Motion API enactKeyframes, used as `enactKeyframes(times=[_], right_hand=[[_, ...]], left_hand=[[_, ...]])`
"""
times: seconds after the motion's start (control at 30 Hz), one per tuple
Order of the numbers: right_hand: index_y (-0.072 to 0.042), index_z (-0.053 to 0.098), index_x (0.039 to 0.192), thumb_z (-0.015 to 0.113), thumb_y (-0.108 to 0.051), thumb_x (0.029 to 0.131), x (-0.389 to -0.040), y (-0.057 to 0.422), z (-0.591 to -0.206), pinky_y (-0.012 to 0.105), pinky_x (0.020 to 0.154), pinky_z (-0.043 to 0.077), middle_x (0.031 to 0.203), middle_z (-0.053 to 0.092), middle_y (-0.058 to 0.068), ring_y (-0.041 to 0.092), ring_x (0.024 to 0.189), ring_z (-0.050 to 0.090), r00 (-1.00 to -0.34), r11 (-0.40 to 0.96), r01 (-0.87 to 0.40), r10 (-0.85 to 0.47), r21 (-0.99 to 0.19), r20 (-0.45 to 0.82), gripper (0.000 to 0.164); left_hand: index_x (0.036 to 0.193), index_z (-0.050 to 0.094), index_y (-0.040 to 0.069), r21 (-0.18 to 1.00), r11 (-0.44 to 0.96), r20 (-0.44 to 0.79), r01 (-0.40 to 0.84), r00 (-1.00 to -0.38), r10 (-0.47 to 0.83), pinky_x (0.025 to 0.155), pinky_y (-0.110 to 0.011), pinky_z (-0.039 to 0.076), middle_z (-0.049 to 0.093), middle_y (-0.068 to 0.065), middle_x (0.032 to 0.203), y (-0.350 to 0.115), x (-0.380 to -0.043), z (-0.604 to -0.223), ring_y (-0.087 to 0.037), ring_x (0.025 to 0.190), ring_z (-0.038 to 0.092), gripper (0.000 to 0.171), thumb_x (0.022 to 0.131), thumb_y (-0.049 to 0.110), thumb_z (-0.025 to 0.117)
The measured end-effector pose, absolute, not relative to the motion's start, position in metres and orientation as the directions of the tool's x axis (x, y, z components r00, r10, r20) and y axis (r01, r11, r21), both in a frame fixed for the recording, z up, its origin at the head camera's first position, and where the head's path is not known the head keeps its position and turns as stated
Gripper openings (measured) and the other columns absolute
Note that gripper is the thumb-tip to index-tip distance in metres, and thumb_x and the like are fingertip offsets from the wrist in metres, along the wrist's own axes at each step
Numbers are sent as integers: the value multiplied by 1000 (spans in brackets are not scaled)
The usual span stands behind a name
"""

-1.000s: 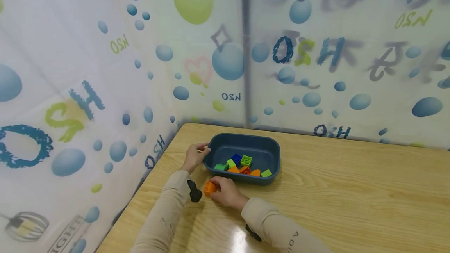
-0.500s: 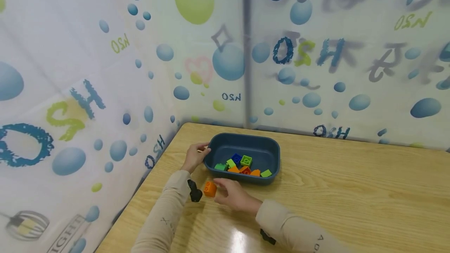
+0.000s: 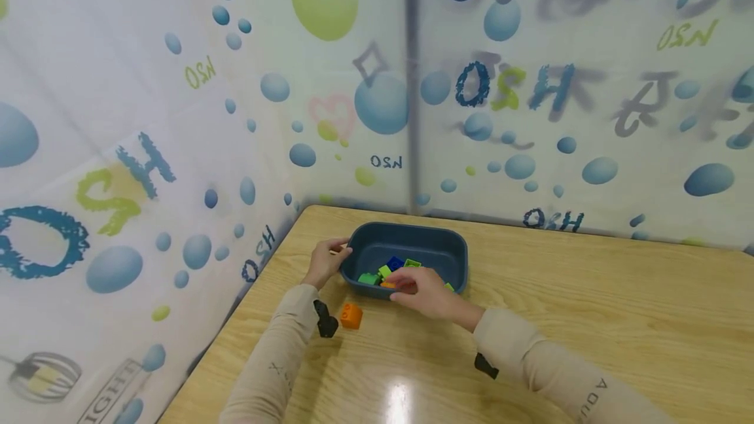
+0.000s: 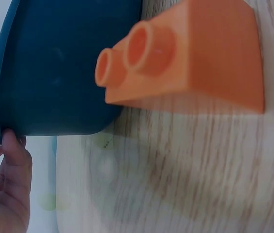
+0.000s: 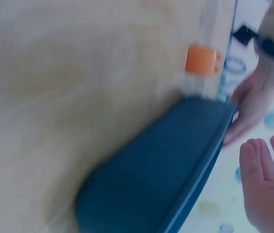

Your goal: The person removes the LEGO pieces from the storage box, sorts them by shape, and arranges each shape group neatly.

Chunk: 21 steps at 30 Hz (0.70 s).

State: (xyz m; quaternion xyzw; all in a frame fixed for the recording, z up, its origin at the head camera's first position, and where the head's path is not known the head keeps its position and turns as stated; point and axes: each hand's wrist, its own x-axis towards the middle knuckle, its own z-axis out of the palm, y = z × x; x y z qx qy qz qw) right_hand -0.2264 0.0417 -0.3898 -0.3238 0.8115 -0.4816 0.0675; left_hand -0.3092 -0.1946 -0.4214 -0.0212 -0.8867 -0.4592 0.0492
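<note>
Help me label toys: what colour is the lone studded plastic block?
Orange studded block, clearest in the left wrist view.

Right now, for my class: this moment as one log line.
left hand grips bin | right hand empty above bin | orange block on table

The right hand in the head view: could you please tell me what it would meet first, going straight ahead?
Probably the orange brick in the blue container, then the darker green brick, if the right hand is low enough. Its height is unclear; it may pass over both toward the left hand.
</note>
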Motion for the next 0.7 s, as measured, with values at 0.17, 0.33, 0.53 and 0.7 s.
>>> enactKeyframes(times=[0.17,0.33,0.53,0.7], right_hand=[[4,59,109,60,-7,83,-246,53,-390,30,77,47,107,57,19,29,95,55,-824,401,-448,-533,-799,194,28],[6,59,106,59,-5,83,-260,59,-399,36,78,47,104,59,19,27,91,57,-842,462,-430,-516,-776,160,25],[6,62,100,64,-5,79,-269,58,-407,31,73,49,96,62,15,25,86,59,-818,493,-444,-564,-748,114,23],[4,63,99,67,-5,76,-274,56,-412,32,75,48,96,63,14,26,87,60,-830,538,-431,-552,-724,84,25]], left_hand=[[116,59,3,809,582,98,76,-995,-7,59,-27,47,59,-14,92,-194,-309,-421,-24,82,55,32,85,12,59],[116,59,4,811,581,89,65,-996,-12,61,-27,47,59,-14,93,-193,-310,-421,-24,83,55,32,86,13,59],[116,59,4,815,577,87,60,-996,-20,61,-27,47,59,-14,93,-194,-310,-422,-24,83,55,32,86,13,59],[116,59,4,811,582,88,60,-996,-20,62,-28,48,59,-13,93,-194,-310,-422,-24,83,55,32,85,13,59]])
